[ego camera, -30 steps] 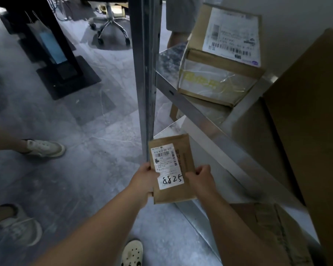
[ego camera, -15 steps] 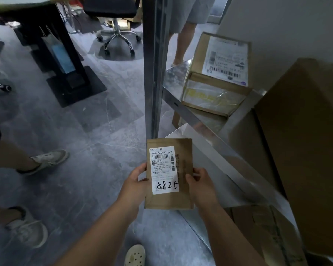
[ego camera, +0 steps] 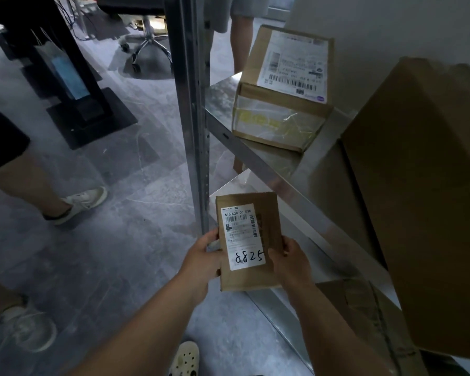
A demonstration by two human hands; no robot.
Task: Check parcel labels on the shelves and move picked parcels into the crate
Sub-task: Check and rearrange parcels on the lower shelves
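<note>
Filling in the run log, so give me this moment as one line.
phase: label check | left hand: grips flat parcel left edge | right hand: grips right edge | label: faces camera, handwritten 8825

from my feed the room's pretty dim, the light flat and greyish. the floor [ego camera: 114,261] is grey marble-look tile with pale veins and a slight sheen. toward the far left corner of the floor there's a black desk leg [ego camera: 90,104] on a flat black base plate, and a blue paper bag [ego camera: 68,74] leans against it. further back an office chair [ego camera: 147,47] sits on a chrome star base with casters. upper right is a plain pale wall [ego camera: 377,28]. a bystander's white sneaker [ego camera: 83,203] is at the floor's left edge, and someone's bare leg [ego camera: 240,42] at the back.
</note>
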